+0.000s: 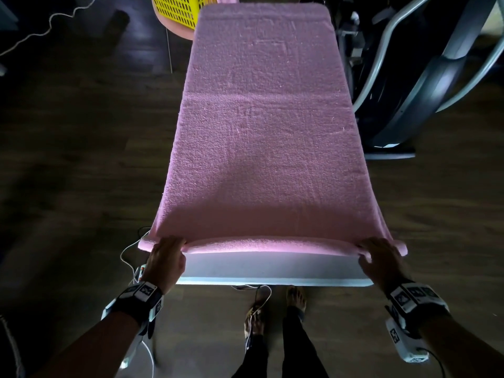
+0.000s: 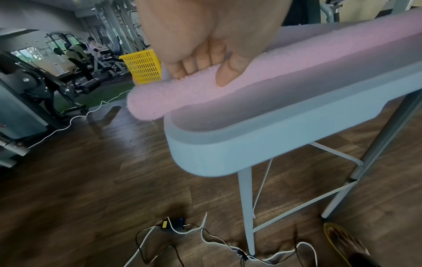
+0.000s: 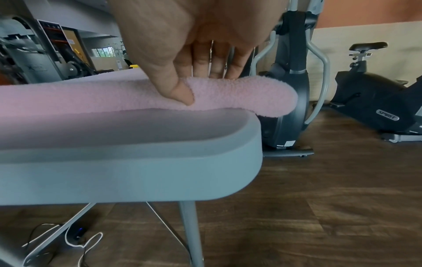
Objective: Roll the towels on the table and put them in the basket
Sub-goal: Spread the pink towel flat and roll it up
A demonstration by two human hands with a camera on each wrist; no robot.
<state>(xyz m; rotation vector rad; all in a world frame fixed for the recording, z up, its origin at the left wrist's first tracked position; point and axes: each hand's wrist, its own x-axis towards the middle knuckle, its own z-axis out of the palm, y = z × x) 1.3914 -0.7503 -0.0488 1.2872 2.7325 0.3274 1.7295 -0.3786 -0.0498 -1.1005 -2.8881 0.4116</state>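
Note:
A pink towel [image 1: 261,126] lies spread flat along the narrow pale blue table [image 1: 272,271], covering almost all of it. Its near edge is turned over into a thin roll [image 1: 270,245]. My left hand [image 1: 167,255] grips the roll's left end [image 2: 173,95], fingers curled over the top and thumb on the front. My right hand [image 1: 380,257] grips the roll's right end [image 3: 251,94] the same way, thumb pressed into the front. Both ends of the roll stick out past the table's sides. A yellow basket [image 1: 177,9] stands beyond the table's far left corner.
A pink seat [image 1: 180,32] carries the basket. Exercise machines [image 1: 425,85] stand close along the table's right side. Cables and a small power box [image 2: 173,221] lie on the dark wooden floor under the near end. My feet [image 1: 275,304] are just behind the table's edge.

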